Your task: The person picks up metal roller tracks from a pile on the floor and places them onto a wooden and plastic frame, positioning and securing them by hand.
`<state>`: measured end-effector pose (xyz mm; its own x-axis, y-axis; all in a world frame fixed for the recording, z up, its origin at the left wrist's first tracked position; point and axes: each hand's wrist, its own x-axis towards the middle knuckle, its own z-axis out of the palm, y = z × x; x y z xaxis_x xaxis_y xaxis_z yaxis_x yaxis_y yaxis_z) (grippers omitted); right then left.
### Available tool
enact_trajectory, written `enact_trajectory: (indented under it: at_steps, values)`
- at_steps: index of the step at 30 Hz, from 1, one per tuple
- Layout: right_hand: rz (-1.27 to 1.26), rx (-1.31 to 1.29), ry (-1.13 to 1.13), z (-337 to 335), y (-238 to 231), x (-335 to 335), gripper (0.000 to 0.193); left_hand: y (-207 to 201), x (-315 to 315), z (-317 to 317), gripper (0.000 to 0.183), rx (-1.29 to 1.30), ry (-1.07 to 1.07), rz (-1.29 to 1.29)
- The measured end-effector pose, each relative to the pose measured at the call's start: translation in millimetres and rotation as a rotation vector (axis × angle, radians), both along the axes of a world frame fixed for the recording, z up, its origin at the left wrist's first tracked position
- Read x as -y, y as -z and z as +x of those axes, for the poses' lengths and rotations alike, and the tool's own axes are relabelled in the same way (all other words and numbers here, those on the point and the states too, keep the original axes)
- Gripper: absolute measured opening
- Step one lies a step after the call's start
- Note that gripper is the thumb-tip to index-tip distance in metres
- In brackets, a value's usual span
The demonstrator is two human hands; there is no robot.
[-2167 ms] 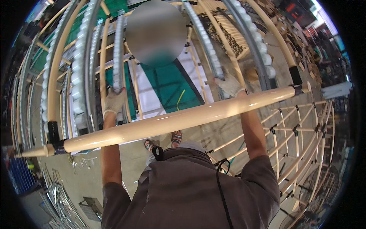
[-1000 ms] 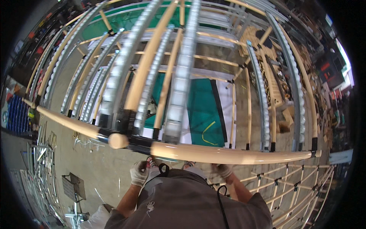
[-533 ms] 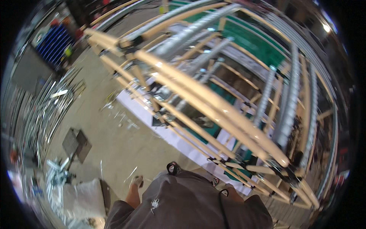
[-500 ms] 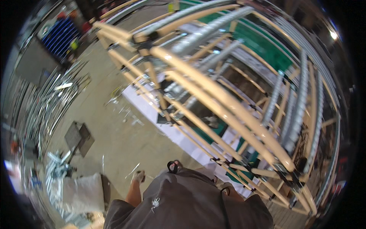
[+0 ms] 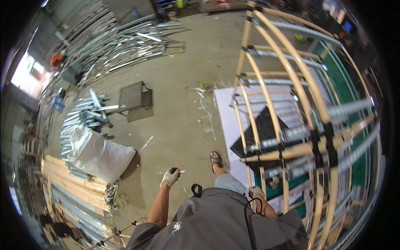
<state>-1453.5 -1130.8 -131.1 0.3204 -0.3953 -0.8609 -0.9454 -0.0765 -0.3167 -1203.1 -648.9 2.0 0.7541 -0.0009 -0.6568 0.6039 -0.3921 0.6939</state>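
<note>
In a pale glove with dark, partly bare fingertips, my left hand (image 5: 171, 177) is held out over the concrete floor. Its fingers are closed round a thin white stick-like piece (image 5: 182, 171), too small to name. My right hand (image 5: 255, 192), also in a pale glove, is low at my right side. It is close to the tan pole frame (image 5: 273, 118), and its fingers are too unclear to read. Black joints (image 5: 329, 141) tie the frame's poles together, and ribbed silvery rollers (image 5: 350, 109) run across it.
A grey stool-like stand (image 5: 131, 96) is on the floor at left. Beside it are silvery metal pieces (image 5: 83, 121), a stuffed white sack (image 5: 104, 155) and stacked tan poles (image 5: 75, 179). Long metal bars (image 5: 125, 50) lie farther back. My sandalled foot (image 5: 215, 159) is by a white sheet (image 5: 227, 121).
My view has swung left, so the pole frame now stands farther right and more of the left floor shows. My left hand reaches farther forward, and a foot has come into sight.
</note>
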Motion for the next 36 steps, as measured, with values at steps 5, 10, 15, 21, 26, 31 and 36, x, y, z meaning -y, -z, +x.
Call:
enact_trajectory:
  at_steps: [5, 10, 15, 21, 26, 31, 36]
  values:
    - [-0.068, -0.092, -0.455, 170, 14, 14, 0.047, 95, -130, -17, 0.026, -0.301, -0.425, 0.385]
    - [-0.048, 0.042, -0.709, 405, -78, -47, 0.053, 91, -107, -31, 0.031, -0.566, -0.939, 0.226]
    - [-0.01, 0.3, -0.608, 629, -35, -31, 0.029, 94, -54, 53, 0.039, -0.53, -0.709, 0.242]
    - [0.018, 0.33, -0.353, 849, -11, -78, 0.016, 101, -103, 216, 0.039, -0.547, -0.421, 0.303]
    - [0.18, 0.198, -0.391, 936, -11, -164, 0.017, 48, -213, 409, 0.038, -0.294, -0.796, 0.142]
    - [0.043, 0.363, -0.681, 1020, -9, -245, 0.018, -27, -320, 593, 0.048, 0.096, -0.756, 0.269]
    - [-0.014, 0.076, -0.965, 1130, -26, -323, 0.024, -29, -378, 645, 0.045, 0.189, -0.866, 0.222]
